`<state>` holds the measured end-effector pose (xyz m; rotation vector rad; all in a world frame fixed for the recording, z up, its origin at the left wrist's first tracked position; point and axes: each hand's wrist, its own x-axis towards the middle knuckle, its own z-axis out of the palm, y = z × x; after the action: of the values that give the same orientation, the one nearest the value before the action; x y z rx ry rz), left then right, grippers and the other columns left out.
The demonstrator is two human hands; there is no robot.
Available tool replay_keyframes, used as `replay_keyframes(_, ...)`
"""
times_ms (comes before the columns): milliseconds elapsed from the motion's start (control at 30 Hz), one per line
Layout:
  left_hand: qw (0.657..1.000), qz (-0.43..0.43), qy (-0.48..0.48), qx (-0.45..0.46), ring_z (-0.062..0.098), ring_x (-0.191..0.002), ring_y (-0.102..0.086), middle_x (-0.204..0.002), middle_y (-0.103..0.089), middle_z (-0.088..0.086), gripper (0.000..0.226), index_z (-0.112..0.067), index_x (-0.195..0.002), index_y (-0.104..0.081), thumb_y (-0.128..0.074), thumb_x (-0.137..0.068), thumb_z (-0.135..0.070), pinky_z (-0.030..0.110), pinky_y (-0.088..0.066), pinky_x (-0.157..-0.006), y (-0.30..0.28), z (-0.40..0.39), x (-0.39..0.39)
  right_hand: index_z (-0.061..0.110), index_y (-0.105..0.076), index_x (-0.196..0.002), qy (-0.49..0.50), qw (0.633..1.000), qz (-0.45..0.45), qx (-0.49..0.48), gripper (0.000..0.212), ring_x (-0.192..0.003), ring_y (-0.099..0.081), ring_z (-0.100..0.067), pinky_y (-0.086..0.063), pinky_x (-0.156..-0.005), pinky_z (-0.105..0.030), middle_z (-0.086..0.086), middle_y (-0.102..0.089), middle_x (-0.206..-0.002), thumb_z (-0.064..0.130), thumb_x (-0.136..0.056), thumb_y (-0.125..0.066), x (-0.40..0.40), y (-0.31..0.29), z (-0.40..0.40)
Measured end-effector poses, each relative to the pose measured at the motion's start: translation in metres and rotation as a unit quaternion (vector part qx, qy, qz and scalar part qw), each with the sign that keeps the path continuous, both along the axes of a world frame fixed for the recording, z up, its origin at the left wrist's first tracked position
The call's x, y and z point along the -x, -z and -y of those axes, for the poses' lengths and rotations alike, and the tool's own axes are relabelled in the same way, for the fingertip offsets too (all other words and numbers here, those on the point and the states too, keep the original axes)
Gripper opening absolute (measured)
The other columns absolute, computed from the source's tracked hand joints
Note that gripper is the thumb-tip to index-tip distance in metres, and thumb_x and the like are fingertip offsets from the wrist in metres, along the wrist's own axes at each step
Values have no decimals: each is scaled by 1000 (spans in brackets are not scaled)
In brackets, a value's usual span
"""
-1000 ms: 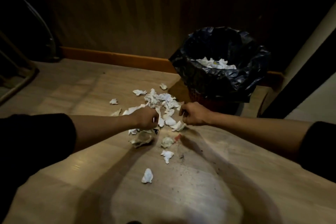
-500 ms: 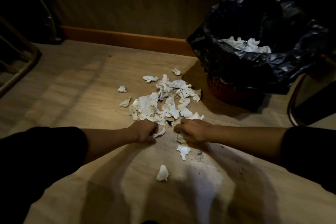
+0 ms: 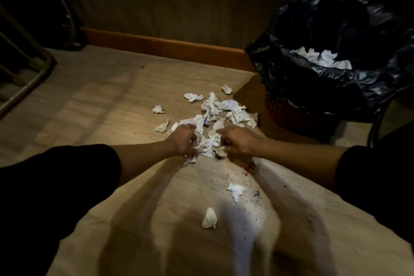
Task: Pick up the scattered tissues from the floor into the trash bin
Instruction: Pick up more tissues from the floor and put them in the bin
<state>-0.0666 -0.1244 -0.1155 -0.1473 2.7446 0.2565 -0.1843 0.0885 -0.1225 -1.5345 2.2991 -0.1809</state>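
Observation:
A heap of crumpled white tissues [image 3: 226, 110] lies on the wooden floor left of the trash bin [image 3: 298, 87]. The bin has a black bag liner and holds white tissues [image 3: 322, 60]. My left hand [image 3: 184, 139] is curled around tissues at the heap's near left edge. My right hand [image 3: 237, 140] is curled around tissues at the near right edge. Both hands rest low on the floor, with more tissues bunched between them. Two loose tissues lie nearer to me, one at the centre [image 3: 236, 190] and one lower down [image 3: 209, 218].
A wood-panelled wall with an orange baseboard [image 3: 165, 46] runs behind the heap. Metal furniture legs [image 3: 33, 78] stand at the far left, and a curved dark frame [image 3: 376, 127] sits beside the bin. Dark specks and a red stain [image 3: 248, 170] mark the floor.
Both hands have moved forward into the near edge of the heap and closed on tissues. The camera has shifted closer, so the bin now sits further right.

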Motion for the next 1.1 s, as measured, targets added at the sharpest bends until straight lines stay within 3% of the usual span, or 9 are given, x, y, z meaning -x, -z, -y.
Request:
replay_keyframes(133,999,-14,-18,-29,29,-101,-61,-105,-63,15,20,-10,-83,-68,-76,-76,-26,30,-49,-81,12,-9,-6,17,-63,-104,-41,999,8,-17,14,-95,-61,-22,-55,-81,-38,-4,-63,-105,24,-92,-67,-17,8,-1)
replay_keyframes(300,991,-71,-77,-78,25,-88,-55,-106,-55,10,42,-11,-100,-56,-84,-69,-21,31,-45,-72,9,2,-9,23,-44,-111,106,990,72,53,38,-86,-59,-22,-51,-69,-37,2,-57,-94,27,-86,-73,3,-3,-5)
replay_keyframes(467,979,-83,-164,-93,32,-110,-55,-129,-50,18,80,-3,-129,-55,-91,-63,-30,31,-46,-90,-9,17,3,17,-50,-129,239,967,73,52,62,-105,-61,-30,-47,-77,-29,-11,-61,-124,27,-75,-79,41,-8,-24)
replay_keyframes(600,967,-69,-205,-135,14,-67,-61,-82,-73,13,36,-3,-88,-77,-84,-75,-36,23,-39,-65,-19,20,7,27,-45,-143,177,974,108,-92,80,-130,-49,-30,-49,-96,-34,-9,-47,-143,20,-73,-82,37,3,-46)
replay_keyframes(667,960,-67,-212,-172,7,-45,-41,-53,-52,7,44,-7,-56,-63,-78,-80,-41,25,-33,-57,-22,19,7,29,-47,-144,129,979,96,-127,74,-131,-43,-24,-46,-104,-37,-3,-43,-140,19,-78,-79,26,7,-54)
replay_keyframes(733,956,-72,-209,-192,8,-42,-35,-47,-38,2,55,-13,-48,-44,-75,-83,-41,23,-35,-55,-26,14,7,23,-56,-137,92,986,56,-130,54,-123,-49,-24,-46,-97,-32,-5,-49,-132,20,-86,-73,18,7,-56)
replay_keyframes(900,949,-60,-219,-218,22,-57,-62,-58,-53,2,38,-11,-68,-51,-79,-82,-32,26,-52,-51,-31,7,9,9,-71,-113,94,989,26,-113,27,-106,-65,-26,-46,-77,-26,-10,-70,-113,21,-89,-67,16,-7,-46)
replay_keyframes(1000,958,-33,-204,-199,23,-75,-65,-85,-65,10,29,-9,-93,-63,-84,-76,-18,34,-60,-71,-32,9,9,8,-71,-106,152,985,29,-74,24,-102,-65,-25,-53,-81,-34,-8,-69,-106,21,-86,-71,20,-16,-39)
replay_keyframes(1100,962,-29,-221,-159,23,-78,-62,-91,-65,10,35,-8,-103,-64,-83,-78,-23,33,-53,-69,-29,16,9,17,-64,-97,167,984,13,-59,18,-96,-65,-26,-54,-70,-34,-2,-62,-95,18,-82,-73,27,-22,-34)
